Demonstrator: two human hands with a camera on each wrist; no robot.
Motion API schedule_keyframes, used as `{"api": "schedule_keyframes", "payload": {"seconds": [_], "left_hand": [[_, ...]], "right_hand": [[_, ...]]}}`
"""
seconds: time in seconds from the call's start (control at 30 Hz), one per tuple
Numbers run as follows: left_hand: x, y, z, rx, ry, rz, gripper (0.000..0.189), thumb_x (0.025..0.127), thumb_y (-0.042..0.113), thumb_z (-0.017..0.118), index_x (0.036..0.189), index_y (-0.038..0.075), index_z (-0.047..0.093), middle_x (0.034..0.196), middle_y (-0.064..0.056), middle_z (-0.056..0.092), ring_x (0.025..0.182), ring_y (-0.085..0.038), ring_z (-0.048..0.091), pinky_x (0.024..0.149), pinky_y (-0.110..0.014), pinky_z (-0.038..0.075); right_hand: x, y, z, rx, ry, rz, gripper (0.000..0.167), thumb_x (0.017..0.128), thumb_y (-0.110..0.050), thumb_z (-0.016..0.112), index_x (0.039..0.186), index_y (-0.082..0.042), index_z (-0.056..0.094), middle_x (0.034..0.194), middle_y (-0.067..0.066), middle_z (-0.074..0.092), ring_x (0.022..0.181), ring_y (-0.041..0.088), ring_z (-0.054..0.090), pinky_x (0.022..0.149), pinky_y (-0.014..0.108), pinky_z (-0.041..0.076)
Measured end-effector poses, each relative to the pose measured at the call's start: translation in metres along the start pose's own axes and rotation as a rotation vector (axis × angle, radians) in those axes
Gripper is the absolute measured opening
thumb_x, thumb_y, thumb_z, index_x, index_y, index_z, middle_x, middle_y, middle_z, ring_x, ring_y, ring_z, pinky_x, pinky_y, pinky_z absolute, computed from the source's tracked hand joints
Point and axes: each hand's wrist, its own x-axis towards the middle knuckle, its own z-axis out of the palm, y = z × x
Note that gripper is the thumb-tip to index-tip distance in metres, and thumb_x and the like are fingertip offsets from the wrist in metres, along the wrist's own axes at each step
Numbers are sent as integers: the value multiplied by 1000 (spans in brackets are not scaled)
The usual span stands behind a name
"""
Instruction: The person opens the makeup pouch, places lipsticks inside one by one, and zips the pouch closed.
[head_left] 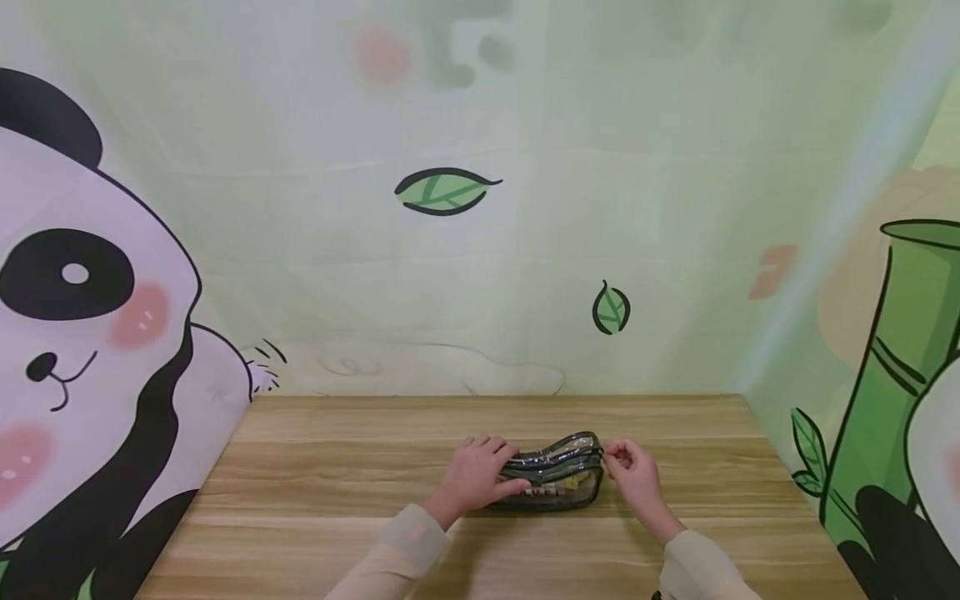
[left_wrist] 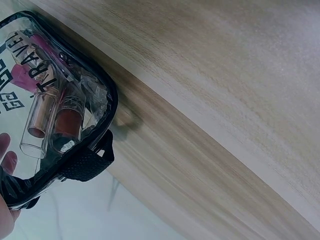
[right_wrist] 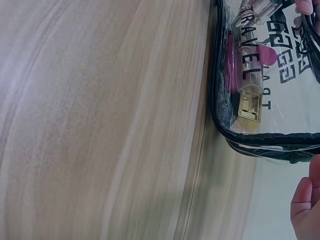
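Note:
A clear cosmetic bag (head_left: 557, 505) with black trim and "TRAVEL" lettering stands on the wooden table. Through its wall show lip gloss tubes (left_wrist: 69, 122), a pink piece (right_wrist: 268, 55) and a gold-banded item (right_wrist: 250, 106). My left hand (head_left: 476, 475) grips the left end, thumb across the front, fingers over the top. At the upper right corner, where the zipper ends, my right hand (head_left: 633, 477) pinches with thumb and forefinger; what lies between those fingertips is hidden. A black fabric loop (left_wrist: 87, 166) sticks out from one end of the bag.
The wooden table (head_left: 337, 467) reaches back to a wall hanging (head_left: 480, 292) printed with pandas, leaves and bamboo. Its far edge runs a short way behind the bag.

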Motion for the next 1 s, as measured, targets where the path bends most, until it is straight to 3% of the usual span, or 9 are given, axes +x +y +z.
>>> {"api": "schedule_keyframes", "payload": {"seconds": [0.33,0.6,0.8,1.0], "left_hand": [[0,0,2,5,40,12,57,78,66,42,112,23,56,104,5,60,93,-15,56,79,-33,47],[0,0,-1,5,43,14,57,77,66,42,112,23,57,104,5,60,93,-15,56,80,-33,46],[-1,-1,-1,20,43,18,57,78,66,41,112,23,57,104,5,60,93,-15,56,80,-33,46],[0,-1,-2,15,24,15,60,78,67,39,114,22,55,105,4,59,95,-15,56,81,-33,46]], "right_hand": [[-1,-5,-6,-35,-24,38,10,80,5,53,87,9,59,80,18,61,58,7,52,56,23,48],[0,-6,-14,-108,-53,55,9,81,1,52,84,7,56,72,11,56,59,7,46,53,19,40],[2,-5,-18,-192,-42,-14,6,79,-2,54,80,3,56,70,6,52,62,6,42,56,18,38],[1,-4,-18,-329,-30,-175,2,75,-3,56,76,-2,56,79,7,56,74,14,49,66,26,44]]}}
